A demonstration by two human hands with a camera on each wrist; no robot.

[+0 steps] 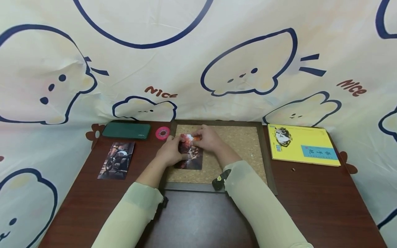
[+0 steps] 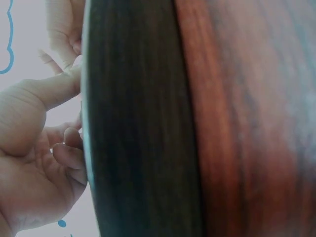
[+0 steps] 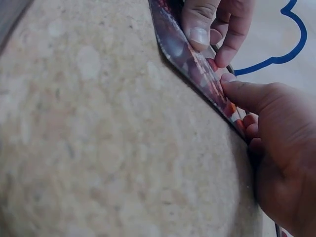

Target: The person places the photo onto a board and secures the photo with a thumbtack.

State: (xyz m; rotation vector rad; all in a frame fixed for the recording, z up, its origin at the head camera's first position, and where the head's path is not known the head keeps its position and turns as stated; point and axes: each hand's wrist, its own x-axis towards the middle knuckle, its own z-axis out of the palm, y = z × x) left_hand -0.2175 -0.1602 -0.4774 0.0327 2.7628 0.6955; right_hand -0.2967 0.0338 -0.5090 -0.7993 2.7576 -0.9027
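A photo print (image 1: 193, 162) with dark and orange tones lies against a cork board (image 1: 235, 151) in a dark wooden frame. My left hand (image 1: 169, 151) holds its left side, the thumb laid across the picture. At the top edge my right hand (image 1: 209, 138) pinches the photo, fingers curled. The right wrist view shows the right hand (image 3: 291, 143) with its thumb on the photo (image 3: 192, 64), close to the left hand's fingertips (image 3: 200, 37). In the left wrist view the dark frame (image 2: 138, 118) hides part of the left hand (image 2: 34, 148).
Left of the board lie a second photo (image 1: 116, 161) showing a motorcycle, a dark green case (image 1: 126, 130) and a pink tape roll (image 1: 162, 133). A yellow book (image 1: 302, 144) and a tiny object (image 1: 293, 169) are on the right. A patterned cloth (image 1: 186, 69) hangs behind the table.
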